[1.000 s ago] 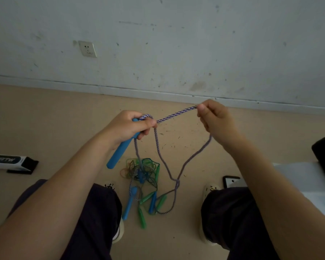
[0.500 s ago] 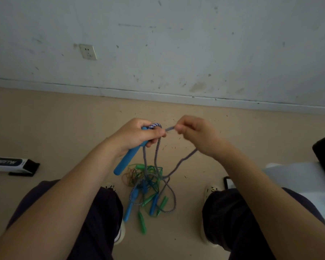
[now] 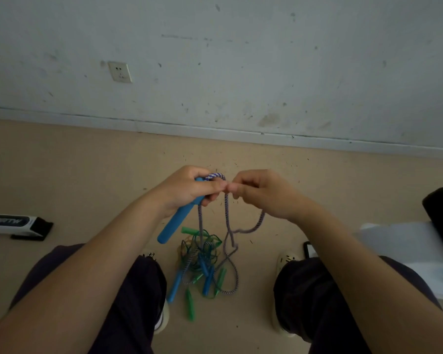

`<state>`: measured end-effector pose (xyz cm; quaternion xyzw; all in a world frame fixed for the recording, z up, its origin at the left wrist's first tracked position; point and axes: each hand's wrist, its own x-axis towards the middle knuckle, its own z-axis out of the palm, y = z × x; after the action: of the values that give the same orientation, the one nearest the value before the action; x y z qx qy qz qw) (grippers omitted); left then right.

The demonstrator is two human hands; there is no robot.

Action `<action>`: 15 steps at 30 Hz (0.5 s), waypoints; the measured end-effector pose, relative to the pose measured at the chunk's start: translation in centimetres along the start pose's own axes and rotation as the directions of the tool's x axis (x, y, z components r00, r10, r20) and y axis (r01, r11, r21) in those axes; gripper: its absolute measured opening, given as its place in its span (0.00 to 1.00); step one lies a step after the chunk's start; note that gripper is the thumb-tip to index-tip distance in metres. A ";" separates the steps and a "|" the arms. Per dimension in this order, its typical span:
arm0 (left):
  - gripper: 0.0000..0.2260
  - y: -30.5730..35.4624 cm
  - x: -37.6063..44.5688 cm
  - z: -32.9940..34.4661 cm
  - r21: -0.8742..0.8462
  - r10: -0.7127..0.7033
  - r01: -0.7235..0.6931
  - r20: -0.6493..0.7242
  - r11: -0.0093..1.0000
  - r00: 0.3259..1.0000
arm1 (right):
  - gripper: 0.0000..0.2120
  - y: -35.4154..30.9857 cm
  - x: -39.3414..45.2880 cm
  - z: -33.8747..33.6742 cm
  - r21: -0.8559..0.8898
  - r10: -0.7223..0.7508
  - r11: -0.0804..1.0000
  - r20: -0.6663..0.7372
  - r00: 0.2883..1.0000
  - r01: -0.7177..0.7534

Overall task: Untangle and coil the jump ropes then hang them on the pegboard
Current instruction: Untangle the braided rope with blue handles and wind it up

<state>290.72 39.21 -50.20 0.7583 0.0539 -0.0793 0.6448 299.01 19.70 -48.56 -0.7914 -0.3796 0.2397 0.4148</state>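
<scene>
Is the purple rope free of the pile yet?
No. The purple rope hangs from both hands into the pile on the floor.

Smooth matt plastic blue handle, woven braided cord rope, scuffed painted wall, smooth speckled floor

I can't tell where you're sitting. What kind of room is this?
Probably a plain indoor room, perhaps a storeroom: a scuffed white wall with a white wall socket, and a bare beige floor.
</scene>
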 end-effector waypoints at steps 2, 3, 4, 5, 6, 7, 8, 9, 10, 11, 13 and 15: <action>0.07 0.0 0.0 -0.4 -0.027 -0.018 0.018 0.008 0.999 1.000 | 0.12 0.0 0.0 -0.5 -0.001 -0.042 0.999 -0.092 0.995 0.042; 0.08 -0.1 0.1 -0.7 -0.028 -0.032 0.032 0.000 0.999 0.999 | 0.12 0.0 0.0 -0.9 0.019 -0.055 0.998 -0.154 0.987 0.058; 0.09 -0.3 0.2 -1.0 -0.014 -0.047 0.047 -0.014 0.999 0.999 | 0.13 0.1 -0.1 -1.4 0.062 -0.054 0.996 -0.222 0.974 0.070; 0.11 -0.4 0.2 -1.3 -0.004 -0.063 0.063 -0.028 0.998 0.998 | 0.13 0.2 -0.1 -1.9 0.128 -0.038 0.989 -0.292 0.956 0.079; 0.12 -0.6 0.3 -1.5 0.008 -0.076 0.076 -0.037 0.997 0.996 | 0.13 0.4 -0.2 -2.4 0.208 -0.009 0.974 -0.358 0.934 0.090; 0.13 -0.8 0.3 -1.6 0.018 -0.093 0.093 -0.046 0.995 0.995 | 0.14 0.5 -0.3 -2.9 0.275 0.020 0.956 -0.411 0.911 0.103; 0.12 -1.0 0.4 -1.7 0.031 -0.103 0.104 -0.058 0.994 0.993 | 0.14 0.7 -0.4 -3.4 0.301 0.039 0.947 -0.449 0.893 0.110; 0.10 -1.1 0.5 -1.7 0.038 -0.106 0.109 -0.075 0.993 0.992 | 0.14 0.9 -0.5 -3.7 0.276 0.040 0.956 -0.467 0.884 0.103; 0.08 -1.2 0.6 -1.6 0.040 -0.100 0.104 -0.091 0.994 0.991 | 0.14 1.1 -0.5 -3.9 0.228 0.028 0.970 -0.460 0.887 0.088; 0.07 -1.2 0.6 -1.5 0.034 -0.090 0.094 -0.096 0.995 0.991 | 0.13 1.2 -0.6 -4.0 0.188 0.016 0.979 -0.430 0.903 0.072; 0.07 -0.8 0.6 -1.0 0.015 -0.054 0.055 -0.062 0.998 0.997 | 0.12 1.1 -0.6 -3.6 0.174 0.020 0.984 -0.322 0.946 0.038; 0.07 -0.3 0.4 -0.5 0.002 -0.006 0.006 -0.009 1.000 1.000 | 0.11 0.7 -0.6 -2.7 0.126 0.021 0.992 -0.171 0.985 0.000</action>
<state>291.12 39.72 -50.53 0.7593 0.0590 -0.0780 0.6434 300.79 17.65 -47.69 -0.7836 -0.3223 0.1960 0.4936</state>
